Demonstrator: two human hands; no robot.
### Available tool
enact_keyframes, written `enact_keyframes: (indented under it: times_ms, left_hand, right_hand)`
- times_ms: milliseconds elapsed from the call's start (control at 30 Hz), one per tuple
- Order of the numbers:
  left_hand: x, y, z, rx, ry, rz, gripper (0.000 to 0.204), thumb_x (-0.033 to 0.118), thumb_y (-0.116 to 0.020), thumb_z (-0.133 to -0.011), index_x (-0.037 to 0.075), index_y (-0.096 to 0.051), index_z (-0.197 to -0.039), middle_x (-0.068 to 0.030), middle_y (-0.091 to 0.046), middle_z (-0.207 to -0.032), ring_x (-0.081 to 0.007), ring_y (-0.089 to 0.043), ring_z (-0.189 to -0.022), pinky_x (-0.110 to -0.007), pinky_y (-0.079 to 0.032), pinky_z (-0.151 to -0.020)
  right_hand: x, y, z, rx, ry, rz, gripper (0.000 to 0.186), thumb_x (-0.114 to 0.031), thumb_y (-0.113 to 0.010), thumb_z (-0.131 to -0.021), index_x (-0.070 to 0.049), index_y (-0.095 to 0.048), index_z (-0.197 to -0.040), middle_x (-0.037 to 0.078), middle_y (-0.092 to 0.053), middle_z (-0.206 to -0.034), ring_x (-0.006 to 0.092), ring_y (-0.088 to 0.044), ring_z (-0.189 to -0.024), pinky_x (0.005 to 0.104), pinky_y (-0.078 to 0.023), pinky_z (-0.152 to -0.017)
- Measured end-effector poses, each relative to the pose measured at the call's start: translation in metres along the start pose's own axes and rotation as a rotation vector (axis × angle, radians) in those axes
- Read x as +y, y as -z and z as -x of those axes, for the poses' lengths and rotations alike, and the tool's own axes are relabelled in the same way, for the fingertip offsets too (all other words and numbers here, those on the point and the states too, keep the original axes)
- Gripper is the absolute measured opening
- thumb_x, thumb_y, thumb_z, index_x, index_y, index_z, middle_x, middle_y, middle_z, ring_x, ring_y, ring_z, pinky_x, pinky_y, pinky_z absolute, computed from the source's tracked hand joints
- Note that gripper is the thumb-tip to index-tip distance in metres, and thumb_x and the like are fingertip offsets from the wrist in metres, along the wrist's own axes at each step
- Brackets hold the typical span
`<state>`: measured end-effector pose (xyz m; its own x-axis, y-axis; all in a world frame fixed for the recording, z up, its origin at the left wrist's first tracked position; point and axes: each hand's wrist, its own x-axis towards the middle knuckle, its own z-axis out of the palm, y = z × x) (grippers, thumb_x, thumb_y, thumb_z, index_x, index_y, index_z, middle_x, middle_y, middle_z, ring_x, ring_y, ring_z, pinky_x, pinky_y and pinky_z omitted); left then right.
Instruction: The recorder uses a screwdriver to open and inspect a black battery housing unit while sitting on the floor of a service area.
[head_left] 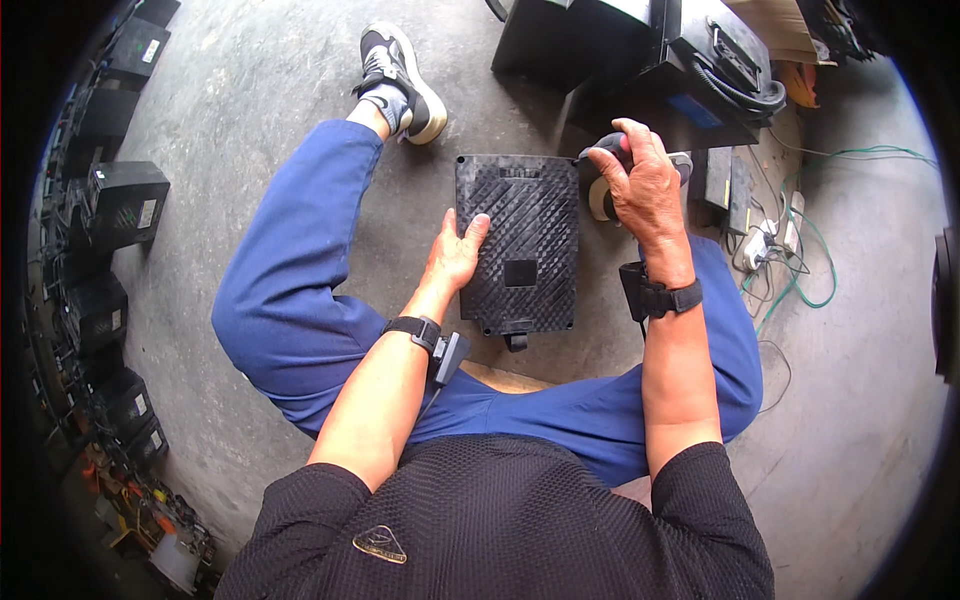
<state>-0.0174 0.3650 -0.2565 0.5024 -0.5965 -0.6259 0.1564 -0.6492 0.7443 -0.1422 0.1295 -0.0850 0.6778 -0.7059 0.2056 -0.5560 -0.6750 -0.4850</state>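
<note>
A flat black box (540,220) with a ribbed, cross-hatched top lies between my legs, a small black tab or connector (516,342) at its near edge. My left hand (456,252) grips the box's left edge, thumb on the top face and some fingers hidden beside it. My right hand (642,190) is closed round a dark hand-held tool (606,152) with a red part, just beyond the box's far right corner. The fingers cover much of the tool, so its exact kind is unclear. Its front end appears close to that corner; contact cannot be made out.
Large black cases (690,70) stand at the far right, one with a coiled cable. A white plug (760,245), a power strip and green cable (830,250) lie on the floor at right. Several black boxes (125,205) line the left side. My shoe (400,80) is far left.
</note>
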Motion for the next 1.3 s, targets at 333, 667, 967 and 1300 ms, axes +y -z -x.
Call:
enact_keyframes:
  times_ms: [333,667,967,1300]
  left_hand:
    - [0.002,0.0,0.001,0.007,0.0,-0.022,0.121,0.087,-0.05,-0.083,-0.004,-0.026,-0.158,-0.0328,-0.044,-0.152,-0.0409,-0.041,-0.145,-0.044,-0.034,-0.119]
    - [0.014,0.002,0.007,0.026,0.029,-0.004,0.118,0.084,-0.053,-0.085,-0.005,-0.025,-0.158,-0.0322,-0.043,-0.153,-0.0401,-0.041,-0.146,-0.043,-0.033,-0.119]
    - [0.028,0.006,0.015,0.028,0.078,-0.074,0.116,0.083,-0.052,-0.086,-0.004,-0.025,-0.159,-0.0309,-0.043,-0.154,-0.0411,-0.041,-0.145,-0.045,-0.034,-0.119]
    - [0.029,0.005,0.018,0.037,0.066,-0.051,0.114,0.081,-0.052,-0.088,-0.005,-0.025,-0.158,-0.0306,-0.043,-0.154,-0.0413,-0.041,-0.145,-0.046,-0.033,-0.119]
  right_hand:
    - [-0.009,0.016,-0.013,-0.142,0.117,0.052,0.04,-0.021,-0.075,-0.089,-0.011,-0.065,-0.126,0.016,-0.066,-0.103,0.0332,-0.067,-0.098,0.045,-0.056,-0.081]
    - [-0.005,0.029,-0.044,-0.489,0.393,0.334,0.029,-0.025,-0.068,-0.092,-0.011,-0.065,-0.118,0.014,-0.066,-0.098,0.0373,-0.067,-0.096,0.0449,-0.056,-0.081]
    - [-0.018,0.021,-0.044,-0.569,0.361,0.421,0.031,-0.027,-0.07,-0.092,-0.01,-0.063,-0.116,0.016,-0.066,-0.105,0.0381,-0.07,-0.092,0.0468,-0.057,-0.079]
    - [-0.017,0.02,-0.046,-0.583,0.137,0.488,0.034,-0.011,-0.072,-0.086,-0.009,-0.06,-0.119,0.013,-0.065,-0.103,0.0379,-0.066,-0.099,0.0465,-0.054,-0.087]
